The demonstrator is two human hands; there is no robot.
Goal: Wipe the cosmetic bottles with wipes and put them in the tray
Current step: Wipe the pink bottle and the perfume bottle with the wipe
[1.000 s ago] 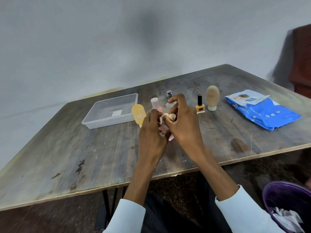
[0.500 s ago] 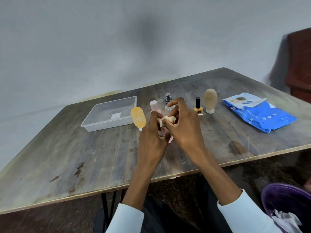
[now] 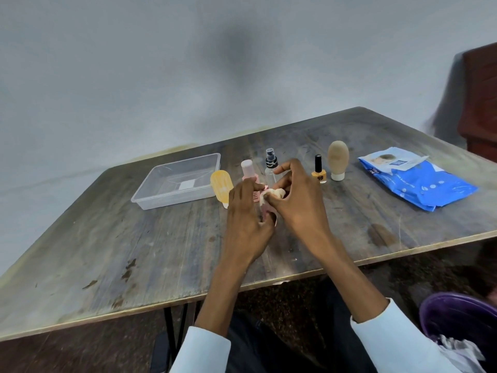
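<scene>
On the desk (image 3: 134, 251), the tray (image 3: 150, 193) sits at frame centre-left; right of it stands a row of bottles, then the wipes pack (image 3: 419, 184) far right; hands (image 3: 271, 208) meet before the row

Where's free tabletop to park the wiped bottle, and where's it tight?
Free: the near-left tabletop, in front of the clear tray; the tray itself holds no bottles; the strip between the beige bottle and the blue wipes pack. Crowded: the bottle row from the yellow bottle to the nail polish, behind both hands.
</scene>
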